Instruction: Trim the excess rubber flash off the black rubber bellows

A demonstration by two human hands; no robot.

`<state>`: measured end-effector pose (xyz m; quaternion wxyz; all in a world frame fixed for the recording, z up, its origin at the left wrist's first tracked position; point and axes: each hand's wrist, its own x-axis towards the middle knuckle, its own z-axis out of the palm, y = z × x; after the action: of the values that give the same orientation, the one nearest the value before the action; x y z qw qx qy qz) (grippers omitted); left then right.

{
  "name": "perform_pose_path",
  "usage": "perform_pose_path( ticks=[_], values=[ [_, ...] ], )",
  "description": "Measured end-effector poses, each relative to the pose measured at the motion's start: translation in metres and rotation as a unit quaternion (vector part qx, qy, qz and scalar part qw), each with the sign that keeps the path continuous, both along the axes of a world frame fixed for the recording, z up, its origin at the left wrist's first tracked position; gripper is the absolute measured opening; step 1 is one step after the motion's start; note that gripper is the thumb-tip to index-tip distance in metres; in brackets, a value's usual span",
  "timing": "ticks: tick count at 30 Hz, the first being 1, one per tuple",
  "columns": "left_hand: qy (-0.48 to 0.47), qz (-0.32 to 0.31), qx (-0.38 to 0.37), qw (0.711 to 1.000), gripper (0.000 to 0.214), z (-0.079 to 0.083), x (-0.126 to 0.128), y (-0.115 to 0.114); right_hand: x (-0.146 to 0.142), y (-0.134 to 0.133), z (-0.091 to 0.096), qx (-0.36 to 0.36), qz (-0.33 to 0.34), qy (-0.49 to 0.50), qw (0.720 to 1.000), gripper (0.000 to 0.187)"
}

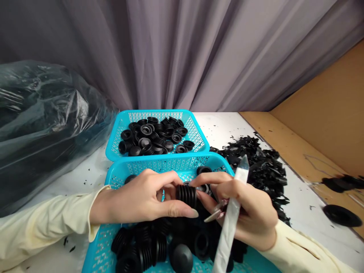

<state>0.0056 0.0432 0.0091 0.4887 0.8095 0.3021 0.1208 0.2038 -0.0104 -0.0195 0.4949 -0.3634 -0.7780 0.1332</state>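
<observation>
Above the near blue basket (170, 162), my left hand (148, 199) is closed around a black ribbed rubber bellows (186, 194), fingers behind it and thumb in front. My right hand (241, 204) has its index finger and thumb side at the right end of that bellows. It also grips a flat strip-like knife (231, 223) wrapped in white, its bare pointed metal tip sticking up past the knuckles. Something pale and shiny shows by the curled right fingers; I cannot tell what it is. More black bellows (145, 256) lie in the basket beneath both hands.
A second blue basket (109, 146) behind holds several black bellows. To the right lies a heap of black rubber scraps (256, 163). A large clear plastic bag (51, 132) with dark contents stands left. A black round part (342, 215) sits near the cardboard (330, 98) at right.
</observation>
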Motion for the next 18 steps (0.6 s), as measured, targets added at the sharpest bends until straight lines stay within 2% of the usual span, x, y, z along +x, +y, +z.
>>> perform_pose_path(
  ticks=[11,18],
  values=[
    [-0.037,0.007,0.006,0.999,0.027,-0.0017,0.0013,-0.0004,0.0047,0.0004,-0.0032,-0.144,0.024,0.079,0.986,0.034],
    [-0.031,0.006,0.028,0.999,0.03,-0.0062,0.0001,-0.0002,0.0017,0.0055,-0.0019,-0.163,0.044,0.098,0.981,0.033]
  ],
)
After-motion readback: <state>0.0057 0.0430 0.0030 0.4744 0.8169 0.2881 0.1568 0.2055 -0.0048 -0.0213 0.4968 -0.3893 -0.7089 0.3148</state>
